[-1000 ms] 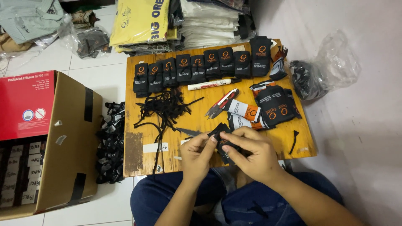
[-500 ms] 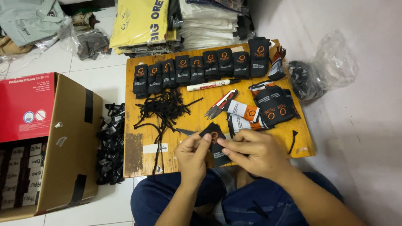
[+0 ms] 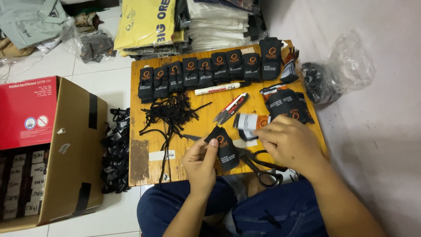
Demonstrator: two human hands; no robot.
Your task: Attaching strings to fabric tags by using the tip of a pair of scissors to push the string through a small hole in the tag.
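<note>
Careful: your left hand point(image 3: 202, 159) pinches a black tag point(image 3: 224, 147) by its top corner, thumb over the edge, so the tag hangs free just past your fingertips. That thin grip could let it twist or drop onto the board point(image 3: 144, 162). Your right hand point(image 3: 287, 142) is curled loosely and seems to hold nothing, though I cannot tell what lies under the palm. The scissors point(image 3: 258, 166) lie just below it, blades toward your left fingers; a blind reach could nick you. The cords point(image 3: 169, 115) beyond your left thumb could snag the tag.
</note>
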